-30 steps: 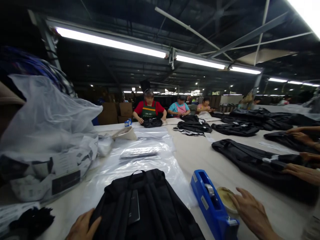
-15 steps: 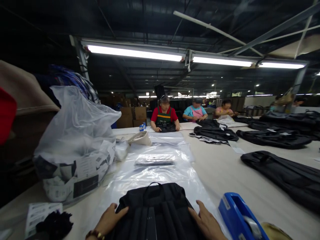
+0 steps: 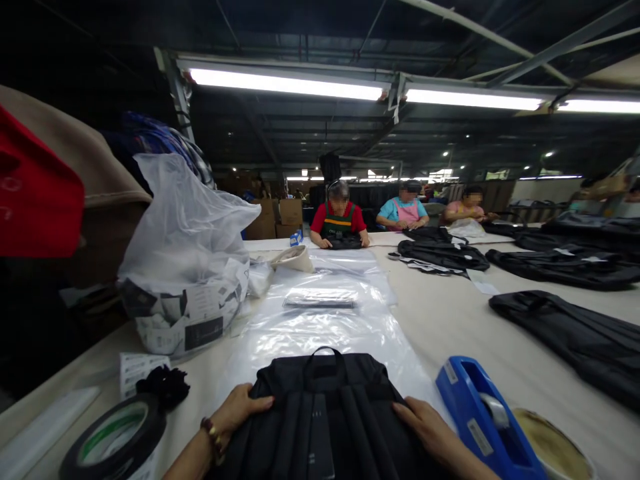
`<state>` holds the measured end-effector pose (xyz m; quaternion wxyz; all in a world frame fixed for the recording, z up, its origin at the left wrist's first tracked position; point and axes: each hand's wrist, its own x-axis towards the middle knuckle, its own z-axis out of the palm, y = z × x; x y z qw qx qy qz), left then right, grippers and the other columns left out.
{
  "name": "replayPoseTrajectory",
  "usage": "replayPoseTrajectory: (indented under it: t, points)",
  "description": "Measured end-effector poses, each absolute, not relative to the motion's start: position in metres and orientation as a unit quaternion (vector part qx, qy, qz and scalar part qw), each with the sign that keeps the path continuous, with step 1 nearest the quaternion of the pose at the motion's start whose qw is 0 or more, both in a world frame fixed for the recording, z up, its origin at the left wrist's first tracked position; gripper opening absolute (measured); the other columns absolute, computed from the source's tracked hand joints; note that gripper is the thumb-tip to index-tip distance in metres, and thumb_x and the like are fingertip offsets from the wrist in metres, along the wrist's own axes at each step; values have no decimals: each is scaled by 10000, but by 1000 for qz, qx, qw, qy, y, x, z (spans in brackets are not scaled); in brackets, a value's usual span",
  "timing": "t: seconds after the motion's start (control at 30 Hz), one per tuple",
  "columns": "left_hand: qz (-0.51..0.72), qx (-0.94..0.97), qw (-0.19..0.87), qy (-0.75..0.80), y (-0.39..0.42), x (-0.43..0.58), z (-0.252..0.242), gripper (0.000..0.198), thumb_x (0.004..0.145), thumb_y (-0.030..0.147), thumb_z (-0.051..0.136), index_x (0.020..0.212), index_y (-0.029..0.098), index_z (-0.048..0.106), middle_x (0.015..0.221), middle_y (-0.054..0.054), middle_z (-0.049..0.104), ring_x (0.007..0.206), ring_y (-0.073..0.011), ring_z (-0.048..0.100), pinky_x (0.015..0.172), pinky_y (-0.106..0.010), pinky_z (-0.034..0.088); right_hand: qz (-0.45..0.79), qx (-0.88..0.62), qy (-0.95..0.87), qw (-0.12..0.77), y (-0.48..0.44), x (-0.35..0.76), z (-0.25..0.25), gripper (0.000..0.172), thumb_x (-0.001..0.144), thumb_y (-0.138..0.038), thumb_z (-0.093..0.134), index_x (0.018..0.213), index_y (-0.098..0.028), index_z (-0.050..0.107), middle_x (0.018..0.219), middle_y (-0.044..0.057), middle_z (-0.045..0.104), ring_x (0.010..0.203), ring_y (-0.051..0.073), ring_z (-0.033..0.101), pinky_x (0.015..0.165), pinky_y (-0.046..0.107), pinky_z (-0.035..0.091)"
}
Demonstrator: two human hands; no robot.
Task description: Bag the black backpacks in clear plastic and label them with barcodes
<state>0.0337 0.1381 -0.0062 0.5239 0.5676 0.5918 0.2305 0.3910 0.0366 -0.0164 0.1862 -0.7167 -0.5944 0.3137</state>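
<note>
A black backpack lies straps-up in front of me on clear plastic bags, its loop handle pointing away. My left hand grips its left side, thumb on top and the other fingers partly hidden at the edge. On the opposite side my right hand holds the pack in the same manner. A long dark tag rests between the shoulder straps. The lower end of the backpack runs out of view.
Right of the pack stand a blue tape dispenser and a round tin. A black tape roll and a bag of labels are on the left. More black bags lie rightward; co-workers sit across the table.
The view has tilted down and turned slightly left, bringing the tape roll and tin more into sight. Both hands keep their places on the backpack's sides; the right hand's fingers look more closed around the edge.
</note>
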Motion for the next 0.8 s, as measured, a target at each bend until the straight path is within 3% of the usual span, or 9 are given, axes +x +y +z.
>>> replayPoseTrajectory:
  t: [0.13, 0.23, 0.3, 0.4, 0.5, 0.57, 0.67, 0.7, 0.8]
  points:
    - [180, 605, 479, 611, 126, 26, -1, 573, 430, 643, 652, 730, 162, 564, 797, -121, 701, 831, -311, 658, 707, -365, 553, 303, -727, -594, 164, 18, 385, -23, 368, 837, -473, 237, 783, -199, 477, 928, 156, 654, 908, 258, 608, 809, 343, 411]
    - [145, 652, 387, 636, 138, 28, 14, 698, 440, 600, 648, 919, 95, 593, 978, -192, 676, 975, -362, 613, 839, -424, 511, 291, -730, -599, 152, 18, 382, -21, 354, 859, -425, 253, 825, -171, 498, 951, 183, 647, 919, 272, 606, 813, 360, 406]
    - [134, 686, 303, 648, 154, 41, 24, 792, 550, 570, 587, 1124, 29, 523, 1231, -249, 540, 1193, -369, 468, 1009, -445, 380, 291, -727, -606, 143, 20, 382, -16, 348, 868, -391, 274, 839, -153, 526, 946, 183, 653, 906, 268, 612, 795, 353, 411]
    - [111, 741, 214, 627, 176, 79, 29, 677, 750, 503, 408, 1245, 43, 454, 1394, -207, 387, 1330, -304, 294, 1100, -431, 220, 295, -721, -616, 121, 22, 383, -8, 332, 871, -339, 320, 839, -130, 576, 926, 176, 667, 875, 261, 622, 763, 339, 420]
    - [65, 788, 193, 581, 190, 121, 19, 490, 831, 461, 315, 1120, 175, 589, 1226, -133, 584, 1194, -281, 484, 1010, -437, 335, 303, -712, -627, 92, 26, 388, 0, 312, 869, -301, 362, 821, -120, 611, 925, 167, 677, 869, 253, 631, 731, 316, 431]
    - [37, 802, 188, 565, 194, 138, 11, 501, 853, 487, 276, 964, 184, 660, 1046, -144, 671, 1039, -296, 592, 899, -435, 413, 322, -702, -633, 60, 35, 397, 9, 280, 843, -296, 429, 724, -131, 621, 804, 135, 690, 756, 238, 652, 640, 289, 447]
    - [31, 815, 170, 553, 192, 145, 2, 585, 877, 517, 216, 832, 156, 674, 914, -168, 695, 926, -302, 637, 792, -404, 448, 315, -698, -642, 40, 69, 412, 26, 380, 865, -352, 409, 613, -147, 605, 563, 80, 633, 516, 197, 614, 524, 281, 447]
    - [39, 821, 159, 547, 190, 144, 1, 573, 888, 500, 212, 826, 158, 669, 899, -158, 697, 916, -297, 640, 777, -394, 446, 287, -702, -649, 55, 85, 415, 31, 438, 900, -374, 332, 662, -145, 621, 590, 86, 637, 538, 197, 617, 561, 299, 465]
    - [69, 836, 119, 531, 178, 140, 2, 524, 918, 422, 207, 788, 178, 651, 829, -118, 702, 860, -270, 649, 740, -366, 431, 175, -688, -693, 127, 140, 415, 36, 423, 939, -345, 244, 1021, -161, 615, 996, 127, 644, 926, 225, 609, 855, 369, 435]
